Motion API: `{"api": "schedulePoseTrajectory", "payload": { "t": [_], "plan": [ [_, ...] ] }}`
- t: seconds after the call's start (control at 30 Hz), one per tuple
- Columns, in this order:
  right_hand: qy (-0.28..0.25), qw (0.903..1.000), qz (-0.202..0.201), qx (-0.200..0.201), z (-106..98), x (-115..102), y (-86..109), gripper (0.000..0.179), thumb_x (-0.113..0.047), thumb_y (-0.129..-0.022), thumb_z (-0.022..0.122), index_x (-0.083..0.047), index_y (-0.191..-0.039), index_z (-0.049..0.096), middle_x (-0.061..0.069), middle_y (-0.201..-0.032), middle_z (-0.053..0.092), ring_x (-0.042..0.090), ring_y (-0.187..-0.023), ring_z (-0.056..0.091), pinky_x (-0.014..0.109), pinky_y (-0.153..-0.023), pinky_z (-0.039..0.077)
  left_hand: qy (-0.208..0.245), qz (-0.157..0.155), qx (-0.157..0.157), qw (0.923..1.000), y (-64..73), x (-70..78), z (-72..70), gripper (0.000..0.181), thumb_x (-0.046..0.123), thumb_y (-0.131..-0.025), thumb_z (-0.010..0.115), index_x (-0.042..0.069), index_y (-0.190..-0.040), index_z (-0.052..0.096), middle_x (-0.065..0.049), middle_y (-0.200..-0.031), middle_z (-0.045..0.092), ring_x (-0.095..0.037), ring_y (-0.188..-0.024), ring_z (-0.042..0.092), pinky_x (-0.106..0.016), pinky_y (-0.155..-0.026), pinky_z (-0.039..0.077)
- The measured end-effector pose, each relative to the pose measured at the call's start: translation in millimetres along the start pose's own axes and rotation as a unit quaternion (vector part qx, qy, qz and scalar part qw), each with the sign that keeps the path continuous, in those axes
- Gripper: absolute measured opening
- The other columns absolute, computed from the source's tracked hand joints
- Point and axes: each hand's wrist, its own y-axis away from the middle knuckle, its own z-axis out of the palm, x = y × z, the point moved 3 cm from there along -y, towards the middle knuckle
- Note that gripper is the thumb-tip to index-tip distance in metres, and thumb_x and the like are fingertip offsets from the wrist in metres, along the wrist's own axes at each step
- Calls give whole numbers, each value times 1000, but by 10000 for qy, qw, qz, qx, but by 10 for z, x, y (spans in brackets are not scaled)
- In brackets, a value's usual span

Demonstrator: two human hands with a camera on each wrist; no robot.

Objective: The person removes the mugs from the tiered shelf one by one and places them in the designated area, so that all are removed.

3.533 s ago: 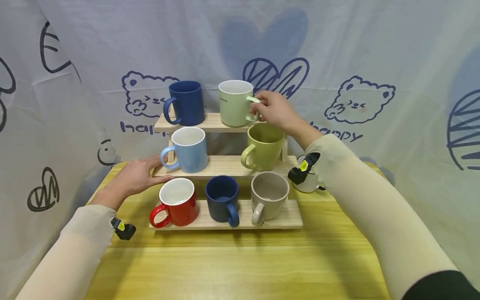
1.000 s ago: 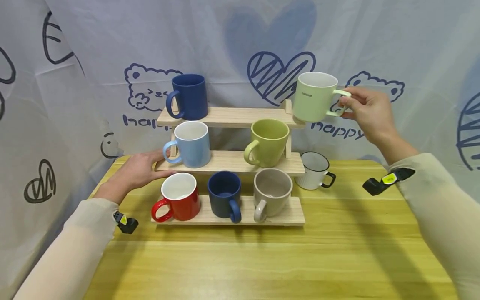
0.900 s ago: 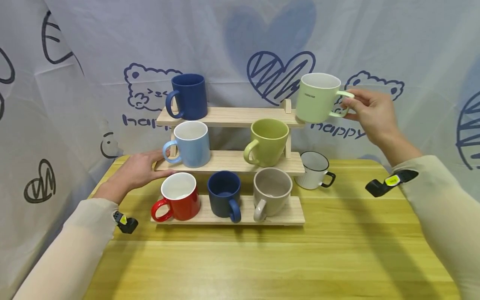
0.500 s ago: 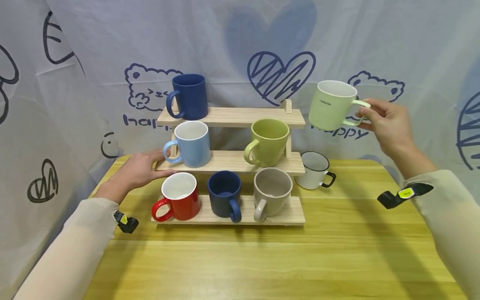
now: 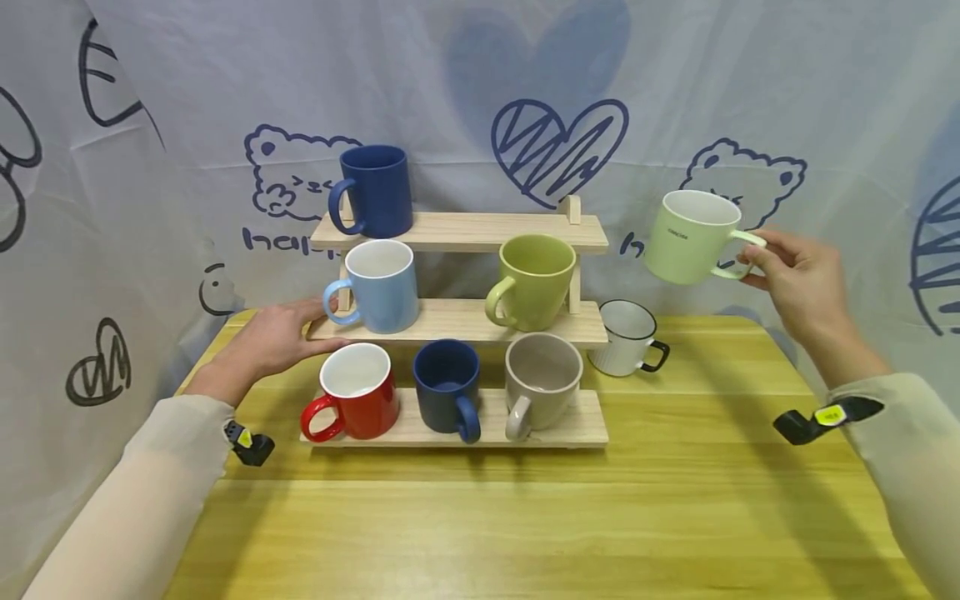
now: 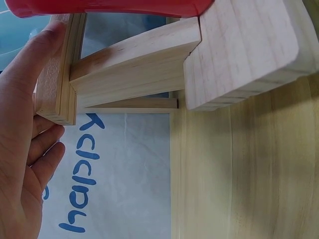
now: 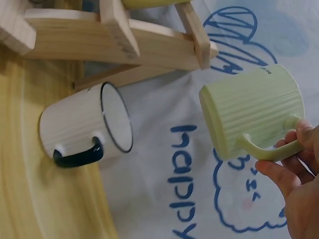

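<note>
My right hand (image 5: 806, 283) pinches the handle of a pale green mug (image 5: 684, 246), holding it in the air right of a three-tier wooden rack (image 5: 487, 229). In the right wrist view, thumb and fingers close round that handle (image 7: 271, 152). My left hand (image 5: 273, 343) grips the left end of the rack's middle shelf. The left wrist view shows the thumb (image 6: 42, 47) on one face of the board and the other fingers bent by its end. Nearest this hand are a light blue mug (image 5: 386, 292) and a red mug (image 5: 371, 408).
A dark blue mug (image 5: 386, 196) stands on the top tier, an olive mug (image 5: 536, 292) on the middle. The bottom tier also bears a navy mug (image 5: 442, 404) and a taupe mug (image 5: 547, 396). A white black-rimmed mug (image 5: 618, 354) stands on the table (image 5: 712, 467) behind right.
My right hand has lifted the pale green mug off the top tier, carried it rightward past the rack's end and lowered it somewhat. My left hand keeps its place on the middle shelf.
</note>
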Motion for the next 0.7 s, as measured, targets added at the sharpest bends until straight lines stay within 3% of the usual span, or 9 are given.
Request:
{"api": "schedulePoseTrajectory", "payload": {
  "t": [0.17, 0.33, 0.4, 0.57, 0.7],
  "plan": [
    [164, 9998, 31, 111, -60, 150, 45, 40, -17, -96, 62, 9, -127, 58, -11, -91, 67, 5, -88, 62, 17, -74, 54, -37, 19, 39, 10000, -9, 0, -3, 99, 79, -79, 54, 6, -145, 46, -20, -146, 44, -47, -132, 40, -63, -104, 33],
    [-248, 9995, 10, 187, -98, 287, 106, 27, -10, -96, 62, 3, -119, 64, -8, -88, 68, 5, -86, 63, 17, -73, 55, -56, 8, 28, 10000, -15, 3, -7, 97, 77, -80, 55, 7, -146, 46, -21, -146, 44, -47, -132, 40, -63, -104, 33],
    [-527, 9984, 0, 209, -111, 336, 136, 25, -7, -95, 63, 4, -116, 64, -6, -86, 68, 5, -84, 63, 17, -72, 55, -56, -2, 9, 10000, -15, 5, -8, 98, 77, -79, 56, 7, -146, 45, -21, -146, 44, -48, -132, 40, -64, -104, 33],
    [-652, 9977, 1, 205, -139, 449, 199, 27, -6, -94, 64, 8, -117, 62, -7, -85, 69, 3, -81, 64, 17, -71, 55, -50, 2, -2, 10000, -10, 5, -8, 97, 76, -79, 57, 7, -146, 45, -21, -146, 45, -48, -131, 41, -64, -103, 34],
    [-1036, 9943, 13, 242, -156, 551, 229, 19, -2, -93, 64, 2, -111, 68, -6, -83, 70, 3, -79, 65, 17, -70, 55, -58, 34, 2, 10000, -6, 6, -3, 96, 75, -80, 58, 6, -146, 46, -21, -145, 45, -48, -131, 41, -64, -103, 34]
  ]
}}
